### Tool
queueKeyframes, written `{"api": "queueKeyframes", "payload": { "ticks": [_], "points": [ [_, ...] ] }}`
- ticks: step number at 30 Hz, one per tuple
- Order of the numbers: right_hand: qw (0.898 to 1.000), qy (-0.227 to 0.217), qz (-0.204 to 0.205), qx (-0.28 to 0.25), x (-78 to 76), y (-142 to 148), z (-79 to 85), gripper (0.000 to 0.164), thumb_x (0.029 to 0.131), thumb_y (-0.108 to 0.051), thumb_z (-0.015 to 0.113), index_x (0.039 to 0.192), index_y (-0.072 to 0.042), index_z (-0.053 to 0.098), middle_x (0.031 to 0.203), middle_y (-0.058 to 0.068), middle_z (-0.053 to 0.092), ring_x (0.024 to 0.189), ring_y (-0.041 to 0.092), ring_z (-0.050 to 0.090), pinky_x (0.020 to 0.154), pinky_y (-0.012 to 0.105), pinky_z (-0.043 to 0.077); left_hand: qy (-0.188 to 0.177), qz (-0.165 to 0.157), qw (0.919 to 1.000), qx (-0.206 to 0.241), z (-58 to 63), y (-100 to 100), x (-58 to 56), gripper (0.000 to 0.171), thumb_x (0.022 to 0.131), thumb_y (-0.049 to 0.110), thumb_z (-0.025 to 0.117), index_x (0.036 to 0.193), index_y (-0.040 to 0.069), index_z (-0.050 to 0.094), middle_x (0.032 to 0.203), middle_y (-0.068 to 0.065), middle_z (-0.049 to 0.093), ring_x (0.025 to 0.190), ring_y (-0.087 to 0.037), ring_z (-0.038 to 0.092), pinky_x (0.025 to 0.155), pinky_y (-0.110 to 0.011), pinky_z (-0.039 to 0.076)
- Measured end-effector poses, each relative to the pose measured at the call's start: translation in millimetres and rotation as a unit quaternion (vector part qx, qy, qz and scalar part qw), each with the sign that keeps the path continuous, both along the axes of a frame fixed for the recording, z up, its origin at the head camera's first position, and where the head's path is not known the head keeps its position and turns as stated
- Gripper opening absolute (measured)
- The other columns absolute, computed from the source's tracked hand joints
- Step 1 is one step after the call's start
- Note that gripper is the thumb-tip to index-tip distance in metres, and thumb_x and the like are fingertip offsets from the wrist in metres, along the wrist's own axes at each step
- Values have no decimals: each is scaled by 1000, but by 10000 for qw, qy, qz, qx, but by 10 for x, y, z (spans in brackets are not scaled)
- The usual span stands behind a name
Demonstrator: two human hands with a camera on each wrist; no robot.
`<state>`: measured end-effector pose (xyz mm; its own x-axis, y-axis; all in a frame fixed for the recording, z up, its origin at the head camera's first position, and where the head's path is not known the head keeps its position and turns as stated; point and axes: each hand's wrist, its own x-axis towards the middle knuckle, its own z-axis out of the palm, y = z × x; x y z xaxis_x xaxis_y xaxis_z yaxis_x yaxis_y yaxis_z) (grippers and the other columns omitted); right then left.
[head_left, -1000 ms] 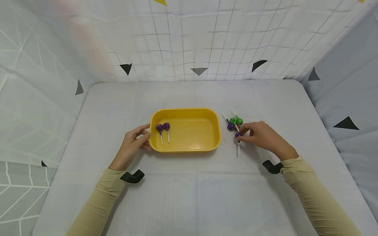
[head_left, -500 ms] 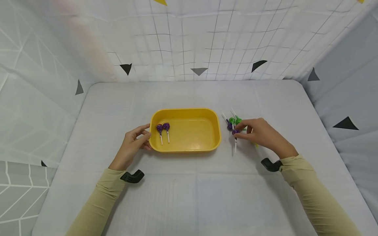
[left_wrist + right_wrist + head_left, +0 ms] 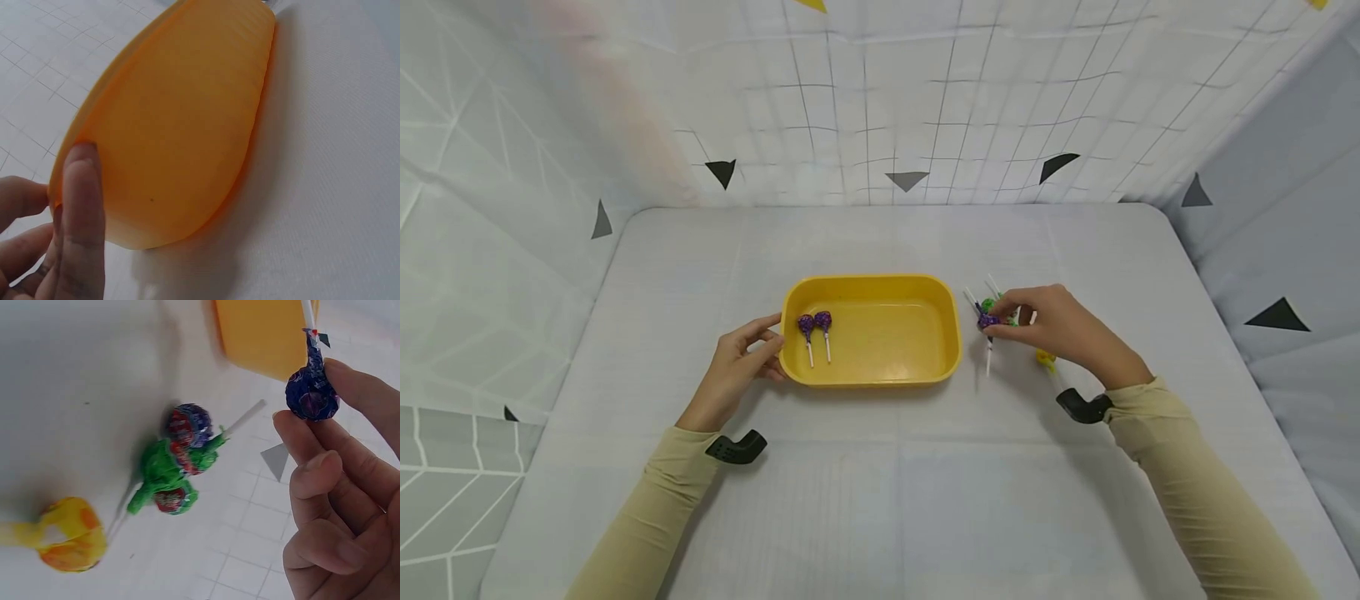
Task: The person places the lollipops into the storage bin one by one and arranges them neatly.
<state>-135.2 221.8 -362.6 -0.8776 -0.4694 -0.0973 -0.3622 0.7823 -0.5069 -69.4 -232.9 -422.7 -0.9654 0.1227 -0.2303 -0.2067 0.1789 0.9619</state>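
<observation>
A yellow plastic tray (image 3: 887, 342) stands at mid-table with two purple-wrapped lollipops (image 3: 806, 323) side by side at its left end. My left hand (image 3: 730, 375) holds the tray's left end by the rim; in the left wrist view a finger (image 3: 83, 200) lies against the outer wall. To the tray's right, my right hand (image 3: 1056, 329) pinches a purple-wrapped lollipop (image 3: 311, 397) between thumb and fingertips, raised above the table, its white stick pointing toward the tray in the right wrist view. Other fingers of that hand are curled loosely.
Beneath the right hand lie green-wrapped lollipops (image 3: 164, 465) and another purple one (image 3: 189, 425), bunched together. A yellow-wrapped lollipop (image 3: 72, 534) lies apart from them, near the right wrist. White cloth covers the table (image 3: 850, 492), with patterned curtains around it.
My right hand has lifted the purple lollipop off the pile's near side and moved it slightly left and away from me. The yellow lollipop has come into sight. The left hand and tray stay put.
</observation>
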Motion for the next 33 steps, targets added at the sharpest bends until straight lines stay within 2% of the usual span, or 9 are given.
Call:
{"api": "queueKeyframes", "payload": {
  "ticks": [15,21,27,33],
  "points": [
    [9996,134,241,-110,-126,-193,144,18,89,-32,83,104,-23,78,96,-7,77,78,15,59,62,24,51,45,-22,10000,-8,3,0,-4,51,107,25,59,155,12,48,120,-19,56,73,-13,69,70,-29,66],
    [9993,-9,316,-188,-167,-283,187,20,89,-31,84,106,-23,77,97,-6,77,70,13,62,59,24,54,40,-10,10000,25,-14,-8,-8,51,107,25,59,155,11,48,118,-19,56,73,-13,69,70,-29,66],
    [9982,-358,342,-342,-208,-391,232,20,90,-31,82,107,-21,77,97,-4,77,69,23,68,58,27,60,37,-22,10000,59,-21,-15,-12,50,107,25,59,155,12,48,116,-15,57,73,-13,69,71,-30,66],
    [9980,-462,345,-253,-241,-492,288,24,90,-35,82,108,-20,77,99,-5,77,67,28,68,55,29,60,1,-37,10000,89,-15,-14,-7,51,107,25,59,155,12,48,116,-13,57,75,-14,70,72,-30,66]
  ]
}}
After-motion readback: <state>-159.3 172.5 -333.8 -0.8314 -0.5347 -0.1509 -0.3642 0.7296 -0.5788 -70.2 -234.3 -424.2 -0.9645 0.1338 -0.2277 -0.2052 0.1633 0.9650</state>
